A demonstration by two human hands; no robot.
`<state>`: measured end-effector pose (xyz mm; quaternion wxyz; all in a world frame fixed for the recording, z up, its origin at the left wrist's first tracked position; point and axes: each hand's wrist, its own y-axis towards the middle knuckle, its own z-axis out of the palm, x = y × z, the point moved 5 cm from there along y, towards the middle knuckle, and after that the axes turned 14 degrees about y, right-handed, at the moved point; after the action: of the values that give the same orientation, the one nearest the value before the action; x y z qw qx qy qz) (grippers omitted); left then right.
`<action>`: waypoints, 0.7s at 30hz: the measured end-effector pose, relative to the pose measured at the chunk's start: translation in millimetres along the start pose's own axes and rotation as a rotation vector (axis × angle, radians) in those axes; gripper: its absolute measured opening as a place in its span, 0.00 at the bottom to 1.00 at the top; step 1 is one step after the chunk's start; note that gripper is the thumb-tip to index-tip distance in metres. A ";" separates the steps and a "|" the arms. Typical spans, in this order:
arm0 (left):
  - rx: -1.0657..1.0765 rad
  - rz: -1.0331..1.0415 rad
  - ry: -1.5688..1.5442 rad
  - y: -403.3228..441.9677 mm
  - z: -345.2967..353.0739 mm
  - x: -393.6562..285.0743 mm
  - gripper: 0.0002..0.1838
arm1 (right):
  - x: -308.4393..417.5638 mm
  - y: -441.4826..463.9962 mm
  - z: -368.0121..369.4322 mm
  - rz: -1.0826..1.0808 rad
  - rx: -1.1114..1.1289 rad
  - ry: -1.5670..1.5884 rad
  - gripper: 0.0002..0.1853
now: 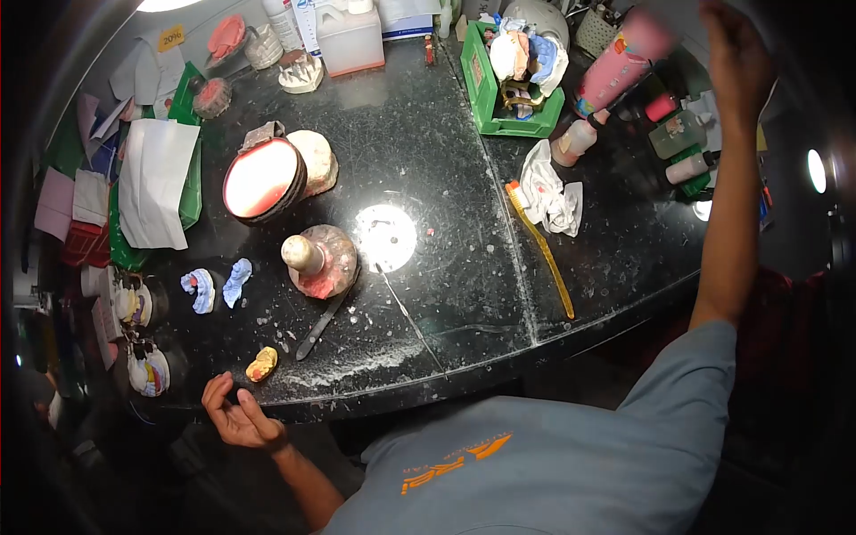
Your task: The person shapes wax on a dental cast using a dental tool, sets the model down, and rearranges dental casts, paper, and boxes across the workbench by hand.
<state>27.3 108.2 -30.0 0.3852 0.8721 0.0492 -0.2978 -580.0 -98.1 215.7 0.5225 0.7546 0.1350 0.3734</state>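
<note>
My left hand [239, 415] is at the front left edge of the bench, palm partly up. Its fingers are loosely bent and apart, with nothing in them. Just beyond the fingertips lies a small yellow dental cast [262, 365] with a reddish patch. My right arm stretches up to the far right, and my right hand [742, 58] is raised in shadow at the top edge. Its fingers are dark and partly cut off, so any hold is hidden. Nearest to it stands a pink bottle [615, 71] with a blurred top.
A dark knife [321, 328] lies beside a stained flask [325, 263]. Two blue dental pieces [200, 291] rest at left. A yellow toothbrush [546, 254] lies by crumpled tissue [551, 192]. Behind are a green bin [481, 85], a round lit pot [263, 183] and a jug [350, 43].
</note>
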 end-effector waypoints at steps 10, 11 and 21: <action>-0.020 0.021 -0.089 1.6 -3.4 -2.7 0.11 | 61.6 -240.0 105.1 0.240 0.978 -0.112 0.10; -0.026 0.018 -0.079 1.8 -4.4 -3.4 0.11 | 61.6 -242.8 106.3 0.239 0.977 -0.111 0.10; -0.005 0.055 -0.052 6.1 -8.1 -5.9 0.13 | 92.6 -209.9 87.0 0.316 0.791 -0.141 0.08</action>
<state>28.3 110.5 -18.4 0.3967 0.8640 0.0161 -0.3097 -416.2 -15.3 52.9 0.1374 0.9317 0.1145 0.3161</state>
